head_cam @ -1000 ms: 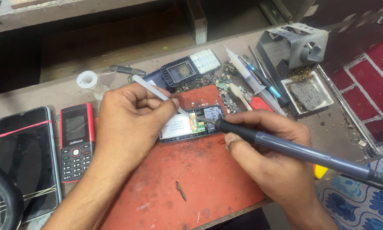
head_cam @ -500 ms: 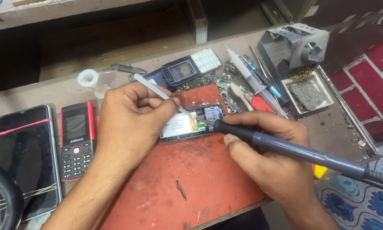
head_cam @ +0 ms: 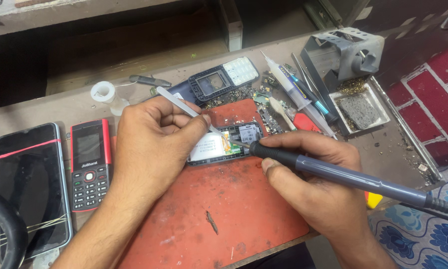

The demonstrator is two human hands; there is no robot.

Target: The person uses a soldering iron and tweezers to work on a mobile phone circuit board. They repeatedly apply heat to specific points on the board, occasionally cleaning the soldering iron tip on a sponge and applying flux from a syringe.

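Now on the red mat (head_cam: 224,219), centre of the workbench (head_cam: 59,104): opened phone (head_cam: 224,144), back off, board exposed. Left hand (head_cam: 151,144) pinching tweezers (head_cam: 184,107), tips down at the board. Right hand (head_cam: 318,184) gripping a soldering iron (head_cam: 333,172), its tip touching the same spot. Red keypad phone (head_cam: 89,164) lying left of the mat.

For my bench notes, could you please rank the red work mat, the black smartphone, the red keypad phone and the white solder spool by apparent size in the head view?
1. red work mat
2. black smartphone, partly cut off at the frame edge
3. red keypad phone
4. white solder spool
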